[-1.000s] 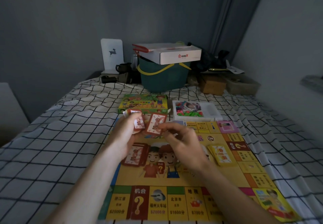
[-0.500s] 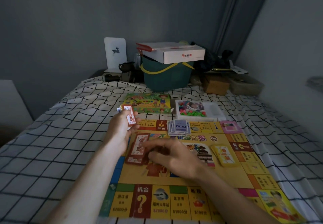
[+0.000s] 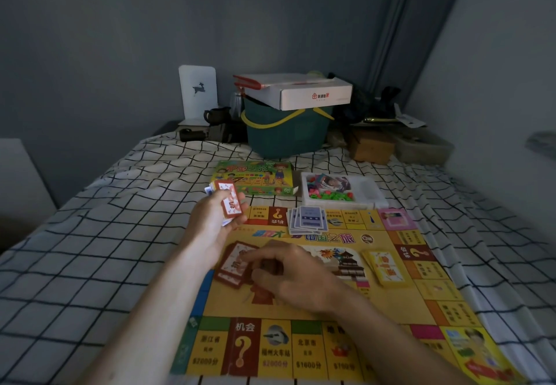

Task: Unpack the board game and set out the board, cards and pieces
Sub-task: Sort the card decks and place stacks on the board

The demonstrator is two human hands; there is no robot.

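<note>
Right hand (image 3: 288, 276) has just laid a red card on the pile (image 3: 237, 264) – fingers curled there; left hand (image 3: 216, 222) grips the deck (image 3: 230, 202) – sorting continues.

The left hand (image 3: 215, 223) is raised at centre frame, its fingers curled in a grip. The right hand (image 3: 290, 275) is lowered just below it, palm down, fingers bent.

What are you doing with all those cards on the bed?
A person is sorting board game cards. The left hand holds a stack of cards. The right hand rests on the red pile on the game board. A blue pile and yellow pile lie there too. Coloured pieces sit in the white tray.
</note>
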